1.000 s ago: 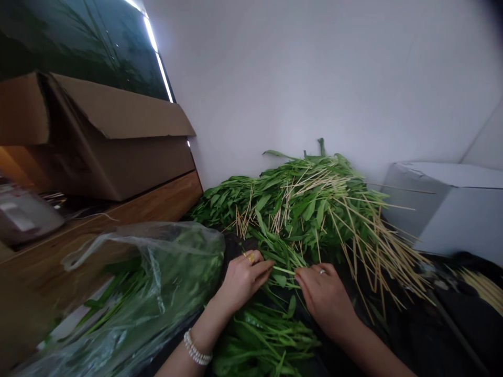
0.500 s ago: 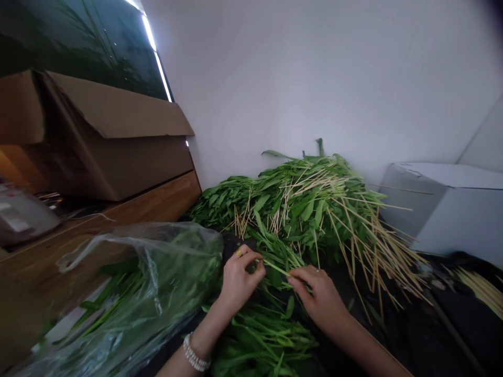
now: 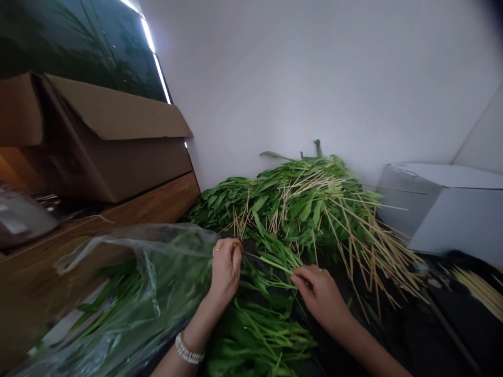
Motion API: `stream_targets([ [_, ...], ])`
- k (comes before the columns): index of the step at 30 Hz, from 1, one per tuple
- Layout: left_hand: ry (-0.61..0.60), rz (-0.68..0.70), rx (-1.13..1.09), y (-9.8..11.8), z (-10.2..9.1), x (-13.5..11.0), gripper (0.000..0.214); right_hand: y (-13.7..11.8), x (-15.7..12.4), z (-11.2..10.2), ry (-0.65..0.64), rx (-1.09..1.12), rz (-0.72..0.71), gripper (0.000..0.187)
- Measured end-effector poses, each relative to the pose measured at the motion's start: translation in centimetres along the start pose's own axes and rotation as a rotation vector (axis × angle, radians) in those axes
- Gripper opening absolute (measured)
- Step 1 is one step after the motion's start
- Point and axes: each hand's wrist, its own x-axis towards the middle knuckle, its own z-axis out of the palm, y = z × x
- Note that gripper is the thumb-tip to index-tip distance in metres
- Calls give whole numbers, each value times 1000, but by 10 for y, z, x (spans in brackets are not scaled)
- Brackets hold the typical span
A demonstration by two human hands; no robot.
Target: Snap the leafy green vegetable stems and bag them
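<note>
My right hand [image 3: 319, 292] is closed in a pinch on the end of a green leafy stem [image 3: 276, 263], which points left towards my other hand. My left hand [image 3: 227, 268] has its fingers pressed together beside the plastic bag. A thin pale line runs from near its fingertips towards the stem; what those fingers grip is hidden. Behind the hands lies a big heap of leafy greens [image 3: 271, 196], with many thin wooden sticks [image 3: 377, 251] poking out of it. Closer to me, a smaller pile of green stems [image 3: 271, 337] lies between my forearms.
On the left a clear plastic bag [image 3: 157, 283] holds more greens. An open cardboard box [image 3: 137, 162] stands on a wooden surface [image 3: 165, 193] behind it. A white box [image 3: 451, 209] stands at right, with a bundle of pale sticks [image 3: 481, 290] in front.
My left hand has moved left, away from my right hand, and turned so its back faces up. My right hand has barely moved and still pinches the stem.
</note>
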Motion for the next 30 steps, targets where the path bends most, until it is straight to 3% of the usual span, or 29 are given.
stream_targets([
  [8, -414, 398, 95, 21, 7, -15, 16, -1, -2, 3, 18, -15, -106, 18],
  [13, -464, 454, 178, 22, 9, -17, 13, -6, 0, -3, -28, -2, -116, 19],
  [19, -467, 484, 221, 25, 10, -20, 6, -15, -2, -4, -26, -240, -282, 23],
  [24, -433, 333, 79, 32, 9, -20, 8, -21, -4, 2, 6, -273, -335, 25],
  [30, -69, -218, -216, 6, -3, 2, 16, -8, 1, -2, 57, 67, -89, 18],
])
